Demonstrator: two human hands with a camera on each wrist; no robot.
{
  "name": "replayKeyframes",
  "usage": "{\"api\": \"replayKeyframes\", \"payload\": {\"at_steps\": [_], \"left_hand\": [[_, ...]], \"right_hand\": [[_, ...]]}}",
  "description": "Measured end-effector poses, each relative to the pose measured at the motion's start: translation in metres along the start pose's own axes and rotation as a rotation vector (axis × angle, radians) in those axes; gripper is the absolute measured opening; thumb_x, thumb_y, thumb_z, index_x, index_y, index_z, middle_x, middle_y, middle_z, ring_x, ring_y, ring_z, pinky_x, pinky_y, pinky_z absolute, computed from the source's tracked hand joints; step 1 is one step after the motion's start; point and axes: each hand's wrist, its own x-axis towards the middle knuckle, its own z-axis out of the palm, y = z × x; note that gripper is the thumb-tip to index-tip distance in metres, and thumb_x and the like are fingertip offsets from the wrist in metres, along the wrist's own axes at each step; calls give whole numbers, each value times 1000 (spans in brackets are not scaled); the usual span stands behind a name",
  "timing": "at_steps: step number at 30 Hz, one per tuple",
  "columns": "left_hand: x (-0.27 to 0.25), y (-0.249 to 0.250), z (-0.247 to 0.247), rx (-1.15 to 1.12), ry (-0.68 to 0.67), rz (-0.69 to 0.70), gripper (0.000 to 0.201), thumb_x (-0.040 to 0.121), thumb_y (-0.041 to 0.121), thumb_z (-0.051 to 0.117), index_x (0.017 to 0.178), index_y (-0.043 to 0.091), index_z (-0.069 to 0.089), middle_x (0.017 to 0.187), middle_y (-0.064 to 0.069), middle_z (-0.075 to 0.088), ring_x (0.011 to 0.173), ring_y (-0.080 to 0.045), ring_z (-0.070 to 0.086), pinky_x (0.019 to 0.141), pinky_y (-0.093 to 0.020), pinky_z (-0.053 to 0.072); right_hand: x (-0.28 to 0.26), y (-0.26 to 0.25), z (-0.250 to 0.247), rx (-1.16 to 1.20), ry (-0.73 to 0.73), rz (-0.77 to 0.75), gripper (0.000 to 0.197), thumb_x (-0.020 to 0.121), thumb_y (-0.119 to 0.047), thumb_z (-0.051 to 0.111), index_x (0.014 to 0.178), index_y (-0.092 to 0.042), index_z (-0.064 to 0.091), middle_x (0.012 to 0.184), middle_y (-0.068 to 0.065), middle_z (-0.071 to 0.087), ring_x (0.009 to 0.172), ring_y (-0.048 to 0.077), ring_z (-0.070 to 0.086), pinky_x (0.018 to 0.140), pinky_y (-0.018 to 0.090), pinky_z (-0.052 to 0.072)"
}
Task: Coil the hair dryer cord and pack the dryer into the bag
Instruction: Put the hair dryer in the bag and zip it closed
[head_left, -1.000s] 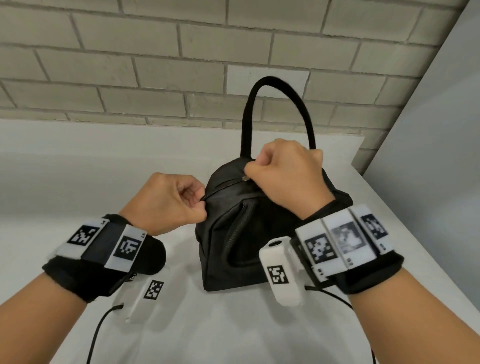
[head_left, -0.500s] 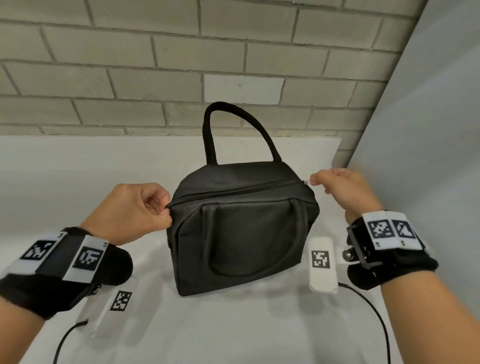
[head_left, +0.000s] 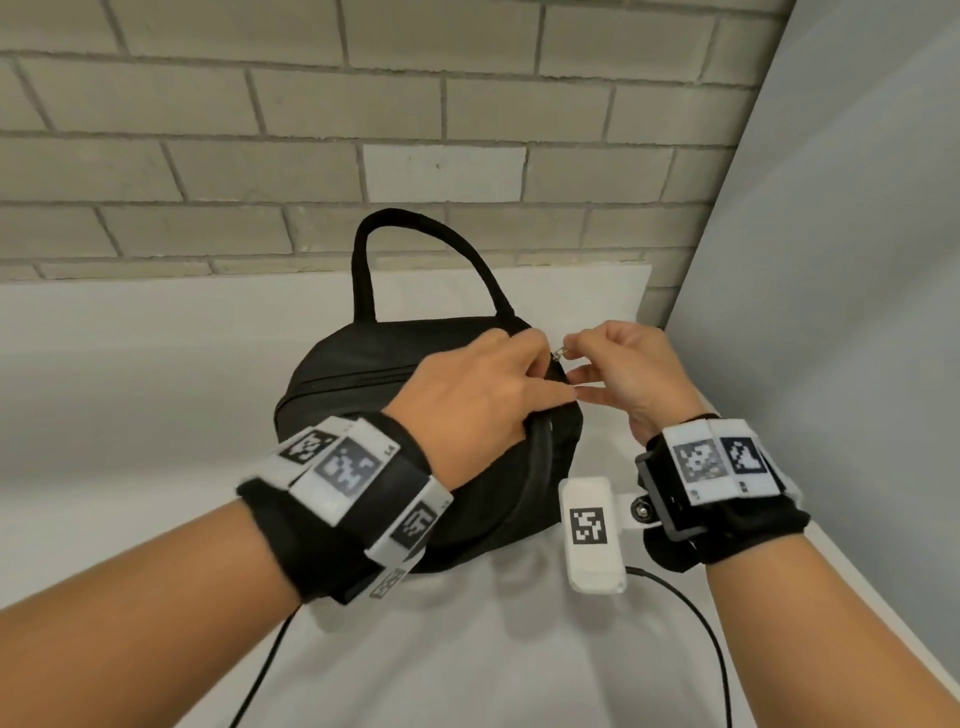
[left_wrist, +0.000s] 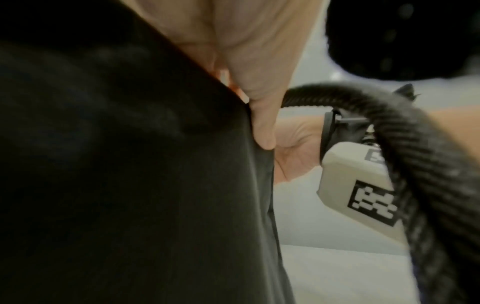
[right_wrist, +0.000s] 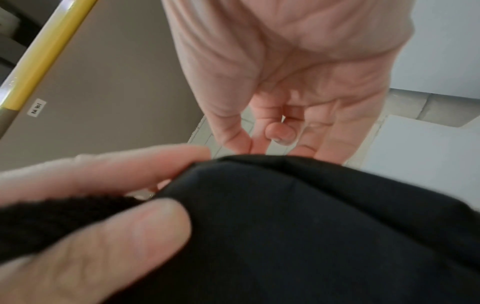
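On a white table (head_left: 156, 415) by a brick wall stands the black bag (head_left: 358, 374), upright, its zip run shut along the top. The left hand (head_left: 467, 405) lies across the bag's right end, fingers nearly straight over the top and thumb against the side, clamping the fabric. Just beside it, the right hand (head_left: 634, 374) pinches the metal zipper pull (head_left: 558, 354) between thumb and forefinger.

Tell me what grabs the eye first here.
A black bag with an upright handle stands on the white table before a brick wall. Both hands meet at its right end: the left hand holds the bag there, and the right hand pinches the zip pull.
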Motion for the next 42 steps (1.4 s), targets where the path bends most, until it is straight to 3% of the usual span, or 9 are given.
{"api": "replayKeyframes", "payload": {"at_steps": [12, 15, 18, 22, 27, 31, 34, 37, 42], "left_hand": [[14, -4, 10, -18, 8, -47, 25, 62, -8, 73, 84, 5, 71, 75, -18, 59, 48, -32, 57, 44, -28, 38], [14, -4, 12, -39, -18, -67, 24, 63, -8, 74, 83, 6, 71, 76, -17, 60, 51, -33, 58, 44, -30, 42], [13, -5, 9, -110, -19, -85, 25, 72, -4, 69, 93, 11, 71, 85, -13, 60, 65, -32, 61, 53, -36, 50], [3, -10, -12, -236, -55, -170, 38, 85, 9, 57, 121, 22, 56, 95, 5, 47, 82, -10, 48, 75, -24, 45], [-67, -36, -47, -354, 191, -356, 38, 81, 20, 64, 110, 43, 57, 90, 13, 53, 84, 2, 50, 71, -6, 41], [-130, -53, -32, -506, 237, -497, 53, 61, 38, 58, 106, 64, 47, 104, 27, 47, 93, 5, 48, 73, -7, 41], [-153, -52, -1, -591, 188, -541, 68, 54, 43, 57, 115, 66, 36, 111, 38, 35, 108, 9, 41, 87, -4, 35], [-151, -52, 20, -593, 280, -579, 66, 55, 50, 61, 114, 65, 35, 110, 39, 31, 107, 8, 41, 86, -2, 36], [-141, -67, 27, -545, 392, -531, 41, 67, 40, 61, 99, 62, 47, 105, 30, 37, 98, 2, 48, 85, -5, 41]], "right_hand": [[11, 87, -15, 275, -20, 431, 12, 82, -7, 55, 91, 0, 59, 80, 6, 53, 77, 26, 63, 68, 36, 55], [14, 109, -6, 339, -111, 561, 12, 82, -10, 56, 71, -7, 59, 81, 8, 48, 80, 28, 61, 87, 45, 51], [20, 106, -7, 242, -130, 502, 13, 83, -10, 53, 72, -10, 60, 87, 9, 51, 80, 26, 61, 78, 39, 52], [14, 92, -14, -155, -49, 164, 14, 86, -17, 55, 99, -11, 60, 100, 9, 57, 80, 21, 58, 71, 33, 49], [-24, 67, -16, -502, 114, -768, 54, 76, -16, 61, 126, -19, 42, 123, 5, 37, 113, 13, 39, 95, 11, 33], [-40, 49, -4, -828, -66, -1187, 45, 75, -36, 57, 119, -30, 46, 129, 7, 33, 126, 26, 30, 112, 34, 14], [-41, 25, 9, -794, -157, -1305, 29, 81, -48, 54, 98, -25, 60, 108, 5, 62, 109, 21, 52, 109, 37, 23], [-41, -14, 21, -452, -200, -1202, 35, 82, -49, 52, 83, -18, 67, 84, -6, 69, 88, 7, 60, 103, 30, 32], [-6, -69, 45, -308, -123, -532, 60, 80, -39, 60, 133, -27, 34, 135, -4, 41, 121, 5, 36, 97, 18, 25]]}}
